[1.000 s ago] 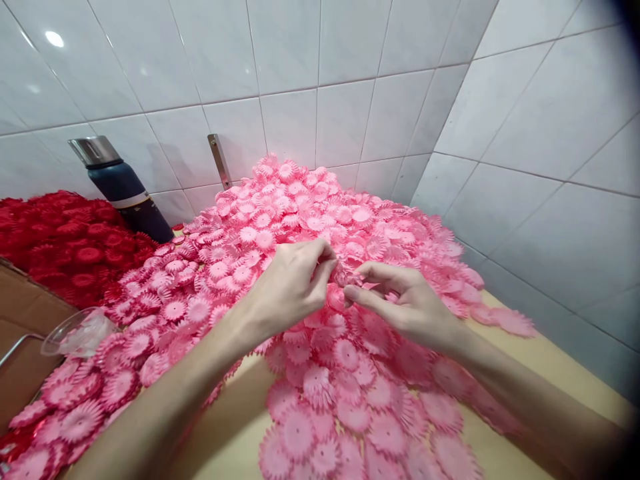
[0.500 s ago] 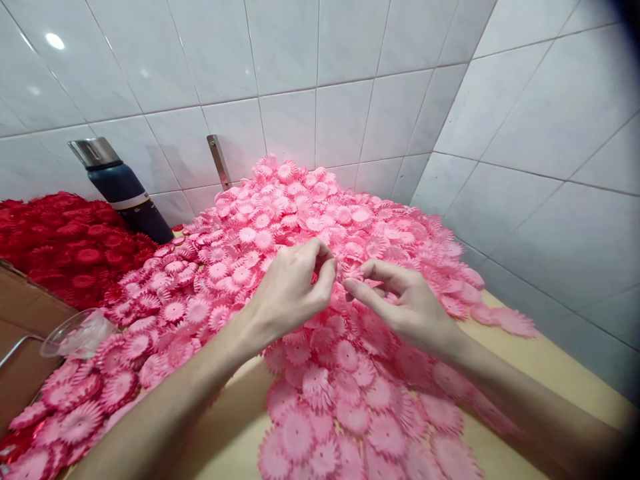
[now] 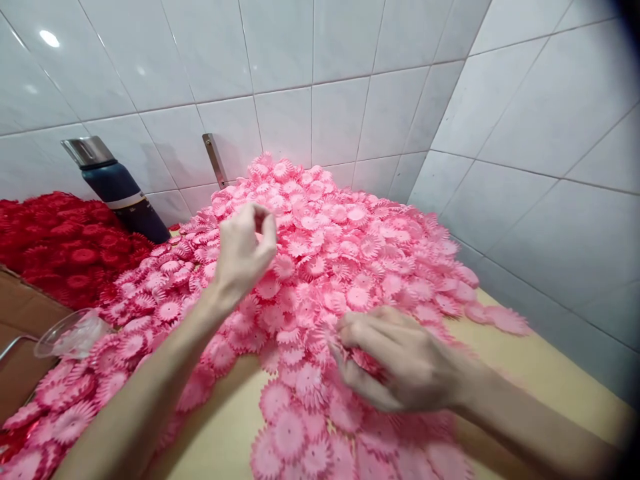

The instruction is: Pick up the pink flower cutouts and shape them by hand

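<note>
Pink scalloped discs (image 3: 357,297), like fabric or paper flower layers with small centre holes, lie in a large heap before me. My left hand (image 3: 245,247) is raised over the heap's left part, thumb and forefinger pinched together; whatever they hold, if anything, is too fine to make out. Lower and to the right, my right hand (image 3: 395,357) has its fingers closed on a pink disc (image 3: 327,337) whose edge sticks out past the fingertips. That hand is slightly blurred, and its palm is hidden.
A dark blue bottle (image 3: 125,200) leans at the back left by a red heap (image 3: 65,247). At left are a clear plastic lid (image 3: 75,333) and a cardboard box (image 3: 27,340). White tiled walls (image 3: 285,120) meet beyond the yellowish tabletop (image 3: 225,427); a metal bracket (image 3: 214,160) stands there.
My hands were close together over the heap and have parted. The left went up and left, still pinched; the right came down toward me and closed on a pink disc.
</note>
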`<state>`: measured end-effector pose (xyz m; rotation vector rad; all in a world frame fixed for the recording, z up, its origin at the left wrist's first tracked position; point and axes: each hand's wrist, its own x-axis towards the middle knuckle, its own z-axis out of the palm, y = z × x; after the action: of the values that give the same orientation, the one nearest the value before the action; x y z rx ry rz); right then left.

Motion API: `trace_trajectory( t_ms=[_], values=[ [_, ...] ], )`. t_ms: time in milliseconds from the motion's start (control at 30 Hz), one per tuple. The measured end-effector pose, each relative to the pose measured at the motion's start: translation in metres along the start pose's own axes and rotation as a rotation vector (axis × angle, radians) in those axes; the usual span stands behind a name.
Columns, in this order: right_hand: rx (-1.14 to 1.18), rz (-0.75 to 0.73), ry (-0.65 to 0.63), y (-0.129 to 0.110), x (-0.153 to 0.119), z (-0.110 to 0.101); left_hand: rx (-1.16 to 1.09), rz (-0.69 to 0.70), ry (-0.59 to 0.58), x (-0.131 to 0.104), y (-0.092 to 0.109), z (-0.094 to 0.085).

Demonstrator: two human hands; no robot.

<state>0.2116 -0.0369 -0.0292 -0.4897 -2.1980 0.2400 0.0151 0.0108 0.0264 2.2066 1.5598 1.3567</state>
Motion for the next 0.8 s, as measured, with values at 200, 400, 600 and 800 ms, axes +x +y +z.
trace_trajectory(
  t_ms=[200, 400, 600, 800],
  values=[
    [0.126, 0.476, 0.155, 0.011, 0.011, -0.021, 0.232, 0.053, -0.298, 0.007, -0.007, -0.014],
    [0.206, 0.631, 0.116, 0.018, 0.012, -0.013, -0.205, 0.089, -0.605, -0.001, 0.011, -0.007],
    [0.248, 0.696, 0.181, 0.018, 0.009, -0.009, -0.321, 0.053, -0.686, -0.007, 0.016, -0.002],
    [0.354, 0.867, 0.183, 0.018, 0.007, -0.006, -0.322, 0.024, -0.733, -0.009, 0.018, -0.001]
  ],
)
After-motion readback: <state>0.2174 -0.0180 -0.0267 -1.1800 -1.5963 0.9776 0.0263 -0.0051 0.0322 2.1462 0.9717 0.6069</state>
